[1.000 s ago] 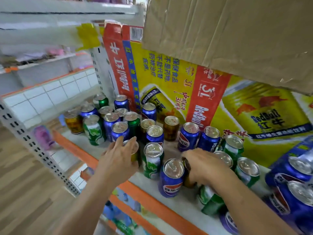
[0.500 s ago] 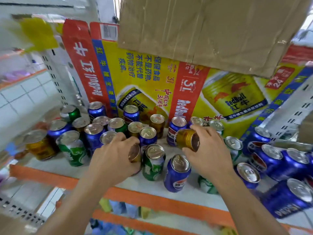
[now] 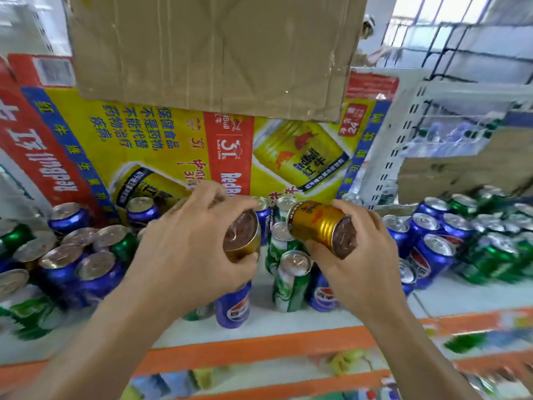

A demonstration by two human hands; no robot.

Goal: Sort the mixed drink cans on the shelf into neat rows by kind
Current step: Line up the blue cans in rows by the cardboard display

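My left hand (image 3: 187, 249) grips a gold can (image 3: 242, 236) lifted above the shelf, its top facing me. My right hand (image 3: 360, 255) holds a second gold can (image 3: 320, 223), tilted on its side over the middle cans. Below them stand a blue can (image 3: 233, 307), a green-and-white can (image 3: 290, 281) and another blue can (image 3: 323, 295). Mixed blue and green cans (image 3: 72, 261) crowd the shelf's left. More blue cans (image 3: 432, 241) and green cans (image 3: 496, 255) fill the right.
The white shelf (image 3: 288, 324) has an orange front strip (image 3: 259, 347). A yellow and red printed carton (image 3: 144, 140) stands behind the cans. A brown cardboard box (image 3: 213, 50) overhangs from above. A perforated white upright (image 3: 383, 151) divides the shelf at the right.
Both hands have risen from the shelf, each with a gold can. My view has swung to the right, bringing more cans at the right into sight.
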